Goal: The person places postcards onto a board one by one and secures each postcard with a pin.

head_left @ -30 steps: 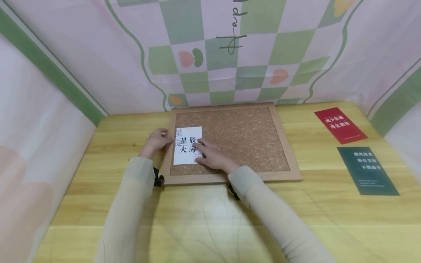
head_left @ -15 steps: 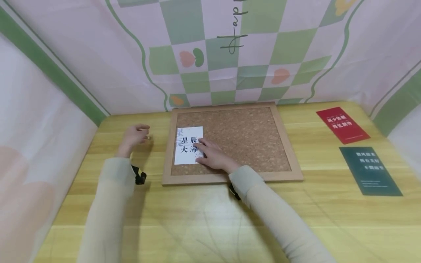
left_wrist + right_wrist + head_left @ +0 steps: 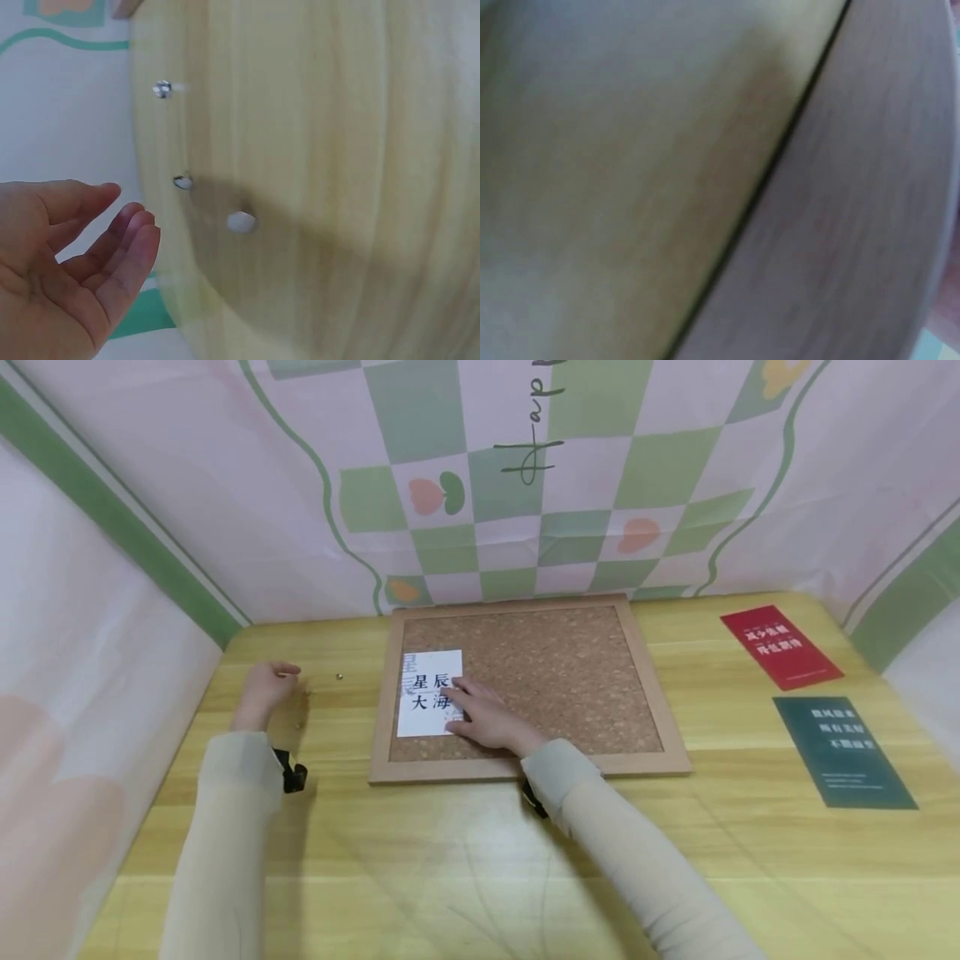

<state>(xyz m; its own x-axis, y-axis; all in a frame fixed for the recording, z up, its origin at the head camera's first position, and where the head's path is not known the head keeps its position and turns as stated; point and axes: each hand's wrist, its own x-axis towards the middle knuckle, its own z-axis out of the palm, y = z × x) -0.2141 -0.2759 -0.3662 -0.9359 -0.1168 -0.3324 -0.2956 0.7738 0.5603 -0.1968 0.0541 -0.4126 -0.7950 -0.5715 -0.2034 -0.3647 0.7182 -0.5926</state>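
My right hand [image 3: 491,714] rests on the right edge of a white card [image 3: 429,720] with black characters. The card lies upright in the left part of a wood-framed cork board [image 3: 558,681]. Left of the board, my left hand [image 3: 267,687] hovers over the table with nothing between thumb and fingers. In the left wrist view the thumb and fingers [image 3: 135,259] of that hand are apart. Beyond them lie silver thumbtacks: one thumbtack [image 3: 162,88] farther off, a second thumbtack [image 3: 183,181] near the fingertips, and a third thumbtack [image 3: 241,222] beside their shadow.
A red card [image 3: 782,647] and a dark green card [image 3: 846,752] lie on the wooden table [image 3: 450,868] to the right of the board. A patterned cloth [image 3: 510,543] hangs right behind the board. The right wrist view shows the board's frame [image 3: 817,195] close up.
My left hand has left the board's left edge and moved left over the table, uncovering a thumbtack. My right hand stays on the white card.
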